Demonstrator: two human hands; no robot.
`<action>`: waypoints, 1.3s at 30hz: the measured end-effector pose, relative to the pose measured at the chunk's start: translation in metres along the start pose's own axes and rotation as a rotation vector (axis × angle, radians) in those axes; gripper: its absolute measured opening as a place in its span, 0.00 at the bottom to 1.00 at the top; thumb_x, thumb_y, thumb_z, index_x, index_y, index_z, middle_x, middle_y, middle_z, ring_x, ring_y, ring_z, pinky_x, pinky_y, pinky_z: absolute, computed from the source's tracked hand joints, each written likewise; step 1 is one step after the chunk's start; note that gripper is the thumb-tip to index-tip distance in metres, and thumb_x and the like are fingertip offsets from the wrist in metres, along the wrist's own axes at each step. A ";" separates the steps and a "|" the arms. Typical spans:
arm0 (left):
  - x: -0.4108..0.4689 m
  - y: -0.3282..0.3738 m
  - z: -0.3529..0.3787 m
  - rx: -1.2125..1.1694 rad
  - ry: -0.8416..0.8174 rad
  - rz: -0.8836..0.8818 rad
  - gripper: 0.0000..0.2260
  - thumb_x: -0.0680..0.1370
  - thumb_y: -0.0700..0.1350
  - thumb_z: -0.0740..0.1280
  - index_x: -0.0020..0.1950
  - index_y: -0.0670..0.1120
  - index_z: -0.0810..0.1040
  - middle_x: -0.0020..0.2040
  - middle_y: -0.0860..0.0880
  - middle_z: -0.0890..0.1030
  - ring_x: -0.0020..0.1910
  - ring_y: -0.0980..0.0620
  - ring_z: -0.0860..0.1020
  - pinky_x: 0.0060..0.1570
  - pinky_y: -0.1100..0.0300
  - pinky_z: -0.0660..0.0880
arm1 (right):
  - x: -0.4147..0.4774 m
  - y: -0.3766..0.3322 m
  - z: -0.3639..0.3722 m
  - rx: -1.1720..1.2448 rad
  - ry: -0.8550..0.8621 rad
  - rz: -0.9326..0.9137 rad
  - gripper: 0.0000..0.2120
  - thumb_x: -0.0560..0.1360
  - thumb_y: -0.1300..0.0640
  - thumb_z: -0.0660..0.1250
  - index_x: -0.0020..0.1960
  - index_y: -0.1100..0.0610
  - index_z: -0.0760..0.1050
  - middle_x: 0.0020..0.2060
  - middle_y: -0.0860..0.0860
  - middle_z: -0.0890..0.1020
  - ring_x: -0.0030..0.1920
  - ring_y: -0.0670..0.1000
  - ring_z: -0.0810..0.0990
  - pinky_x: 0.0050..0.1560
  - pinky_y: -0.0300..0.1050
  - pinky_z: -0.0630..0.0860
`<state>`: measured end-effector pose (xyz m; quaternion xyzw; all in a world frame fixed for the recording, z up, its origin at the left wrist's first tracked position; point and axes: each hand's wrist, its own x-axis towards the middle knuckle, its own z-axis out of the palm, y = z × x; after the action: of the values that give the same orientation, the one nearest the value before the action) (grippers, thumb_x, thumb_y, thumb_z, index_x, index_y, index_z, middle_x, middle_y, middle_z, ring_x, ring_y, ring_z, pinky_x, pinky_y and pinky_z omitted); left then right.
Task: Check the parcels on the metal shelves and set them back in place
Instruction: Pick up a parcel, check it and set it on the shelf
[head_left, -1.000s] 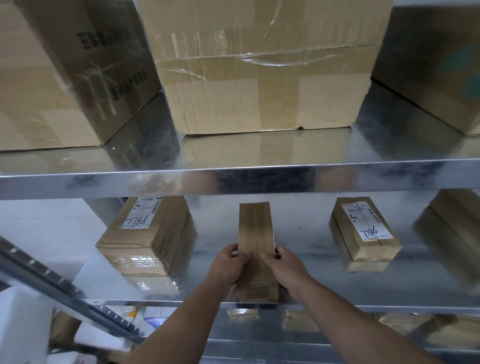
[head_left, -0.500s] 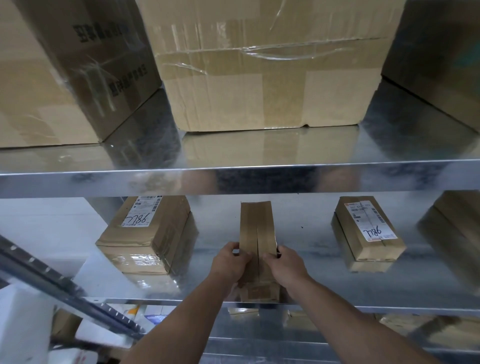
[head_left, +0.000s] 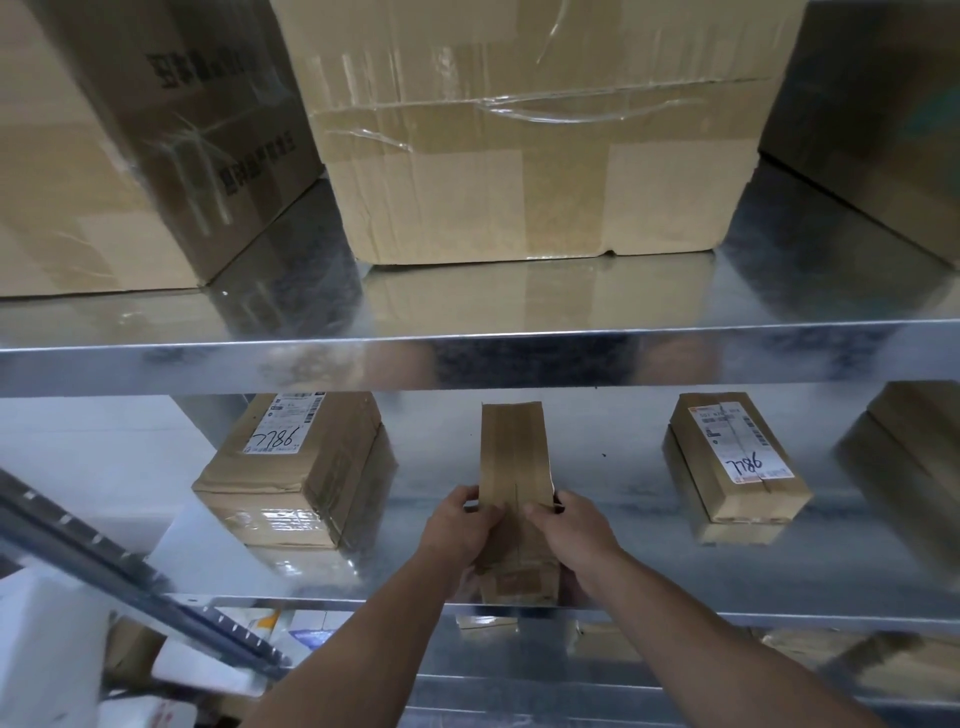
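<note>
narrow taped brown parcel (head_left: 514, 457) | lying lengthwise | middle shelf (head_left: 623, 519) centre, near front edge

A shiny galvanised upper shelf (head_left: 519, 358) runs straight across the middle of the view. Its front lip is mirror-bright and carries soft, blurred reflections. Below that upper shelf lies a second metal deck (head_left: 649, 519), equally glossy. Lower again is the front edge of a third shelf (head_left: 519, 688). Below the upper shelf and towards its left end, a dark slotted upright (head_left: 119, 566) crosses at a slant. Behind it, just under the upper shelf's left end, a plain pale wall (head_left: 88, 457) shows. The light is dim and even, with no hard shadows.
</note>
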<state>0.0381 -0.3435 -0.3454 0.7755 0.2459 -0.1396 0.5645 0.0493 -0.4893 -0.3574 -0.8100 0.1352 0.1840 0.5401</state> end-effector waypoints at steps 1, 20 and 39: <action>0.000 -0.001 -0.001 -0.029 -0.009 0.002 0.20 0.82 0.52 0.67 0.73 0.49 0.71 0.63 0.47 0.77 0.61 0.43 0.78 0.64 0.45 0.78 | 0.001 0.001 0.000 0.012 -0.005 0.013 0.12 0.82 0.49 0.67 0.62 0.54 0.78 0.54 0.51 0.83 0.54 0.53 0.82 0.56 0.48 0.80; -0.010 -0.012 -0.023 -0.511 -0.097 -0.122 0.13 0.86 0.43 0.61 0.62 0.37 0.80 0.45 0.44 0.87 0.45 0.46 0.83 0.35 0.57 0.79 | -0.009 0.006 -0.016 0.306 -0.191 -0.077 0.26 0.85 0.56 0.62 0.79 0.40 0.60 0.67 0.46 0.70 0.69 0.54 0.72 0.67 0.54 0.75; -0.019 -0.010 -0.021 -0.362 -0.075 0.030 0.09 0.82 0.45 0.68 0.63 0.50 0.76 0.58 0.45 0.80 0.57 0.44 0.79 0.45 0.51 0.78 | -0.006 0.006 -0.005 0.210 -0.189 0.004 0.22 0.73 0.34 0.68 0.58 0.47 0.82 0.53 0.47 0.87 0.57 0.53 0.84 0.64 0.60 0.79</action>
<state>0.0155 -0.3259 -0.3373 0.6590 0.2342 -0.1136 0.7056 0.0420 -0.4961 -0.3575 -0.7278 0.1037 0.2456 0.6319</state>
